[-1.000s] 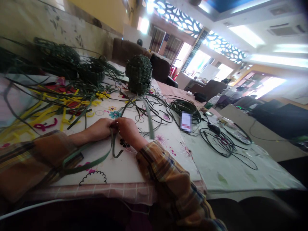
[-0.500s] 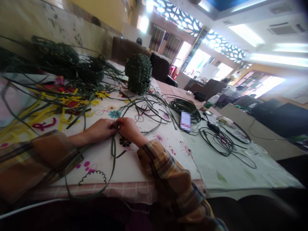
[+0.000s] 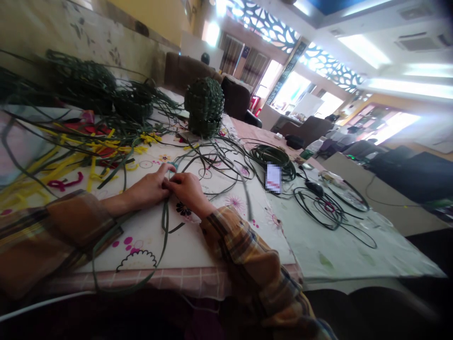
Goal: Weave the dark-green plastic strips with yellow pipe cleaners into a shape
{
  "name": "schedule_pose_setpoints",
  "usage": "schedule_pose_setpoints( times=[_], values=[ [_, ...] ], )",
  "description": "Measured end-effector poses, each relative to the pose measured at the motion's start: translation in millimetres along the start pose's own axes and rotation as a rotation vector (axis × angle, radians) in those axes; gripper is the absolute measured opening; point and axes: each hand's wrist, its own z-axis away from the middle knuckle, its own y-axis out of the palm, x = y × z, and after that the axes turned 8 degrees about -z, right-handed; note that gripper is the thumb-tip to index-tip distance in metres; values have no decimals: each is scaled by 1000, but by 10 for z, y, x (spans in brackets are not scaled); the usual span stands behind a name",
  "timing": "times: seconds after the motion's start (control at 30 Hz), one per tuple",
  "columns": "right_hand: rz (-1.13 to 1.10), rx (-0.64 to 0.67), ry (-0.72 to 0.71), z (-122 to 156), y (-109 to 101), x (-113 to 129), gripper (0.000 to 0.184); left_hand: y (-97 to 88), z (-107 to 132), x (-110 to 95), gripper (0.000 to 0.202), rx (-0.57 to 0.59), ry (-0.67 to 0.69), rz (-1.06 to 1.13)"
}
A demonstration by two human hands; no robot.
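My left hand and my right hand meet above a white cloth with printed flowers. Both are closed, pinching dark green flat weaving strips between them; the exact crossing is hidden by the fingers. My left index finger is raised a little over the right fingertips. From under the hands a green strip hangs in a long loop past the table's front edge. Other loose ends of green strip curl on the cloth beyond my hands. A round woven green piece stands upright farther back.
Yellow fuzzy stems and a magenta one lie at the left. Green woven pieces and loose strips pile up behind them. Coiled strip, a phone-sized blurred card and thinner coils are at the right.
My left index finger has lifted, and my right hand has shifted slightly left and down. A strip end at the right of the cloth has swung towards me.
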Motion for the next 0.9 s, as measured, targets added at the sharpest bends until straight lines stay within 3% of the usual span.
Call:
schedule_pose_setpoints(
  times=[0.23,0.6,0.73,0.9],
  values=[
    [-15,-105,-19,34,95,16,10,13,1,33,72,18,-69,126],
    [-98,-62,-67,32,101,86,4,73,-53,157,64,-62,20,112],
    [-108,-57,-58,40,93,100,9,79,-35,130,57,-113,86,74],
    [-43,-41,-39,39,76,94,7,65,-5,85,59,-118,60,-22]
  ],
)
